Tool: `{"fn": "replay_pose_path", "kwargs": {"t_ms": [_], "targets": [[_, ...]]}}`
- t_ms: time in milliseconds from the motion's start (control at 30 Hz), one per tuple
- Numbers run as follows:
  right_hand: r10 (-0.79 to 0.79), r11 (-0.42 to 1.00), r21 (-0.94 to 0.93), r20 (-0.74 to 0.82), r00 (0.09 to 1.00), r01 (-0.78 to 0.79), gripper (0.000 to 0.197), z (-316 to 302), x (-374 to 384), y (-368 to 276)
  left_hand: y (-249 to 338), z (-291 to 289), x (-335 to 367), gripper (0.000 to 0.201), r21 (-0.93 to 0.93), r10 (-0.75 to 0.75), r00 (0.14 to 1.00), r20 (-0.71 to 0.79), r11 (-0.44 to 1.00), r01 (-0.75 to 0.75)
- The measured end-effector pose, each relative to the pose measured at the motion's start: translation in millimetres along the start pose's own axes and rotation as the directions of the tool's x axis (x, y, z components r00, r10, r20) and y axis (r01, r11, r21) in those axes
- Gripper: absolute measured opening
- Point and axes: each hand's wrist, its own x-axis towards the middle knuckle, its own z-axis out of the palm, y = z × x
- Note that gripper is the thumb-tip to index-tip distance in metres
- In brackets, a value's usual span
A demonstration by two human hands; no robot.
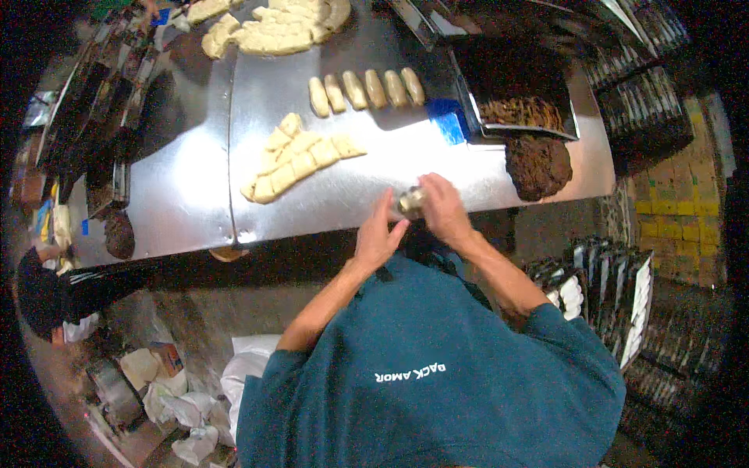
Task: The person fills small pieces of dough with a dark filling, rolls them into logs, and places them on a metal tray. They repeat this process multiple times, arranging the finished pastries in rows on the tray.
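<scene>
A small piece of pale dough point(410, 201), dark in places and blurred, is between my two hands near the table's front edge. My right hand point(445, 210) has its fingers curled on the dough's right side. On the other side, my left hand point(379, 235) holds its fingers and thumb apart, close to the dough; whether it touches is unclear. Cut pale dough pieces point(300, 162) lie in a cluster beyond my left hand. Farther back stands a row of several oblong dough rolls point(374, 89), some showing brown through the dough.
A dark brown lump of filling point(538, 167) sits at the table's right, before a tray point(576, 117) of brown filling. A blue scraper point(449, 125) lies beside it. More cut dough point(273, 31) covers the far table point(187, 195). Another person point(47, 292) is at left; racked trays point(608, 288) stand right.
</scene>
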Motion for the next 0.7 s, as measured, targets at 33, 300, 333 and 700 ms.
{"fn": "replay_pose_path", "kwargs": {"t_ms": [33, 300, 333, 700], "targets": [[-0.106, 0.984, -0.139, 0.012, 0.994, 0.107, 0.047, 20, 6, 7, 10, -7, 7, 0.062, -0.408, -0.244, 0.962, 0.121, 0.871, 0.273], [-0.026, 0.946, -0.319, 0.078, 0.997, 0.049, 0.038, 51, 57, 17, -7, -13, 23, 0.063, -0.705, -0.379, 0.921, 0.089, 0.629, 0.326], [-0.063, 0.941, -0.327, 0.088, 0.994, 0.088, 0.037, 47, 41, 13, -3, -11, 15, 0.064, -0.752, -0.385, 0.913, 0.133, 0.561, 0.346], [0.221, 0.972, -0.149, 0.298, 0.929, -0.183, 0.051, 48, 76, 6, -4, -8, 13, 0.066, -0.866, -0.427, 0.893, 0.145, 0.382, 0.323]]}}
